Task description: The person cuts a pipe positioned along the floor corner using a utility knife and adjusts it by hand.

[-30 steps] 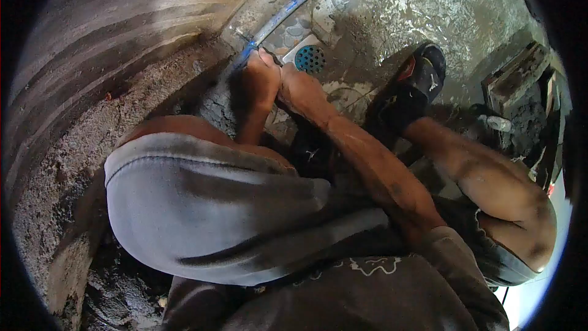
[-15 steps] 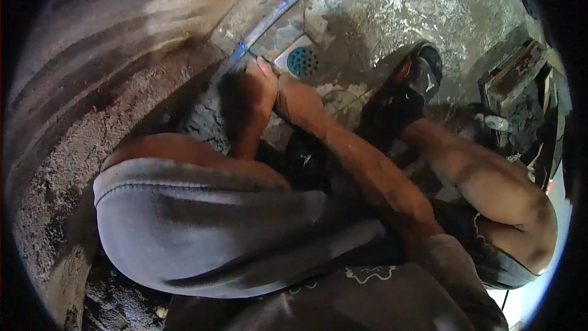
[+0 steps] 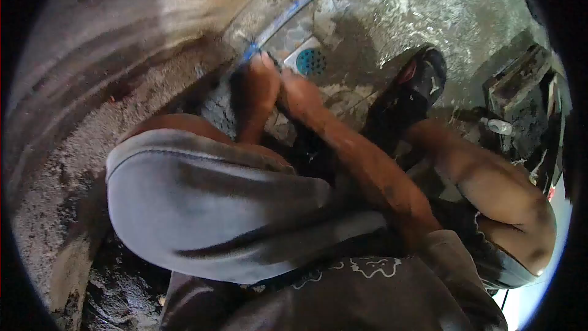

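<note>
Close together at the foot of the wall, my left hand (image 3: 264,83) and my right hand (image 3: 300,93) are both closed. What they grip is small and hidden by the fingers. Just past the fingertips runs a blue-marked strip (image 3: 286,17) along the base of the wall. A square floor drain (image 3: 311,60) with a round blue perforated cover lies right beside my right hand, apart from it. My left forearm passes behind my raised knee, so part of it is hidden.
Rough, stained wall (image 3: 135,12) curves along the left. Wet grey floor (image 3: 422,6) spreads ahead. My dark shoe (image 3: 425,76) stands right of the drain. Farther right are a wooden box-like piece (image 3: 520,78) and a pale handle-like object (image 3: 499,126) beside grey mortar-like material.
The whole view has shifted slightly, so most things appear a little farther right. Both hands stay closed by the strip, with only slight movement.
</note>
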Demonstrator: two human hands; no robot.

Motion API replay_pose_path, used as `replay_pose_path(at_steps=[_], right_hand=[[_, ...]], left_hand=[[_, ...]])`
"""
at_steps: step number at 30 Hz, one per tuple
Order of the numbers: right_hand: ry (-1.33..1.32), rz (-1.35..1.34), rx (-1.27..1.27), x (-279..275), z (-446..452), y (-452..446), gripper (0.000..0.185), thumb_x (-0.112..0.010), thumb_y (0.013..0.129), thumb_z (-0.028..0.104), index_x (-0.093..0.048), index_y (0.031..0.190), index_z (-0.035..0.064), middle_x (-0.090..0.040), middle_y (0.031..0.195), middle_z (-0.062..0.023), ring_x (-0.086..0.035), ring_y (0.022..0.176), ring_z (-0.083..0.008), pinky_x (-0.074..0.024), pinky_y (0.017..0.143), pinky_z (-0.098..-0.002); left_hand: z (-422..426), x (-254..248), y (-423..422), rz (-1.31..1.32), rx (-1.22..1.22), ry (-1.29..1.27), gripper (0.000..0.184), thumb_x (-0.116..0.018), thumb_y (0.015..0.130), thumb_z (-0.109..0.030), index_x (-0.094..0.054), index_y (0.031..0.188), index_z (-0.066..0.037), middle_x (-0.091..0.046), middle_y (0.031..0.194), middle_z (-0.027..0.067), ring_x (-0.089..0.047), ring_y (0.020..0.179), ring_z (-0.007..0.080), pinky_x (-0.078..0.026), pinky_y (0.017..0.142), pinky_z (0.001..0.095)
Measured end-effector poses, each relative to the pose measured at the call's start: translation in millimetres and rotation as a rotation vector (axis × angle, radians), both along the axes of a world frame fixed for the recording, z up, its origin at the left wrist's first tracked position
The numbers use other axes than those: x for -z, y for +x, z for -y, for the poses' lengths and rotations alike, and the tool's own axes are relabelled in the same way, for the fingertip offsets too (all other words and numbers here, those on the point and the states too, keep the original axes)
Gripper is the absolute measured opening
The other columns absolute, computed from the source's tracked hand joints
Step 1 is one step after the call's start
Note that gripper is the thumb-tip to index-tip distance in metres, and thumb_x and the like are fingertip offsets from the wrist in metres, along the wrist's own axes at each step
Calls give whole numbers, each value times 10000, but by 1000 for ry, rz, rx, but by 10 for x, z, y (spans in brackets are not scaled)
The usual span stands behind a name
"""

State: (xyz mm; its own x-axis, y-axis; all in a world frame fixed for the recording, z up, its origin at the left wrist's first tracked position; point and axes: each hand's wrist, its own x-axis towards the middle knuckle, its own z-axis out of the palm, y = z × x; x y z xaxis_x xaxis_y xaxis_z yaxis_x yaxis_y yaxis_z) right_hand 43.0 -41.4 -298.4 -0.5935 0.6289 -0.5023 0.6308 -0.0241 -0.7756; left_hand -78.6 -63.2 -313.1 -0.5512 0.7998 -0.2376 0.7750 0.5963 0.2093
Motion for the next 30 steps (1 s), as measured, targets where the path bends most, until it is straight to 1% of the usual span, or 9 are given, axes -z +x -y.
replay_pose_path(at_steps=[2,8,11,14,17,19,23,27,30], right_hand=[[9,45,18,158,100,137,268,-454,913,254,-454,1014,6,-618,864,-290,-583,834,-491,-456,715,-546],[-55,122,-42,88,100,79,282,-483,889,219,-459,1058,-6,-641,824,-270,-627,825,-444,-479,722,-545],[-19,156,-70,44,46,66,269,-490,879,189,-462,1059,-9,-643,811,-258,-633,796,-438,-489,688,-544],[67,30,14,230,163,0,245,-474,879,170,-475,1055,0,-642,811,-258,-632,802,-439,-486,708,-542],[70,53,24,195,339,6,195,-473,883,181,-493,970,9,-634,793,-257,-630,792,-434,-486,705,-537],[137,64,21,242,78,38,211,-473,888,198,-502,982,11,-633,787,-254,-631,780,-430,-488,697,-531],[49,26,15,152,195,-55,333,-466,900,242,-482,1135,7,-640,814,-252,-628,796,-436,-488,707,-520],[-9,67,18,137,66,22,349,-479,900,272,-469,1122,2,-635,841,-265,-618,819,-450,-480,726,-525],[-40,21,-7,272,22,-75,457,-465,912,308,-421,1243,-3,-624,930,-300,-602,861,-475,-465,753,-540]], left_hand=[[-18,-206,140,-54,118,-14,348,-438,927,-284,-638,839,-13,-644,814,242,-628,789,418,-477,717,517],[-34,-135,236,108,-145,-34,351,-436,925,-265,-627,806,5,-639,812,259,-621,773,431,-476,693,522],[60,326,84,-26,-23,36,339,-434,930,-253,-622,797,-4,-631,805,271,-628,795,418,-475,690,524],[-60,126,22,124,-154,94,331,-448,926,-259,-610,769,-17,-630,757,247,-634,738,411,-487,635,508],[52,-136,170,-266,109,37,327,-463,922,-266,-593,738,-30,-626,705,217,-626,638,402,-492,551,487],[-192,31,102,-102,26,61,323,-468,920,-270,-604,748,-32,-627,692,204,-617,600,397,-492,527,481],[-52,-96,62,88,2,-230,342,-435,933,-287,-625,873,-9,-634,818,254,-627,752,428,-501,635,510],[-87,79,105,5,-106,65,355,-445,931,-306,-643,819,-33,-647,755,222,-636,685,402,-508,611,487],[8,31,110,-12,-89,-128,413,-404,943,-341,-643,813,-30,-649,763,240,-643,731,415,-512,621,487]])
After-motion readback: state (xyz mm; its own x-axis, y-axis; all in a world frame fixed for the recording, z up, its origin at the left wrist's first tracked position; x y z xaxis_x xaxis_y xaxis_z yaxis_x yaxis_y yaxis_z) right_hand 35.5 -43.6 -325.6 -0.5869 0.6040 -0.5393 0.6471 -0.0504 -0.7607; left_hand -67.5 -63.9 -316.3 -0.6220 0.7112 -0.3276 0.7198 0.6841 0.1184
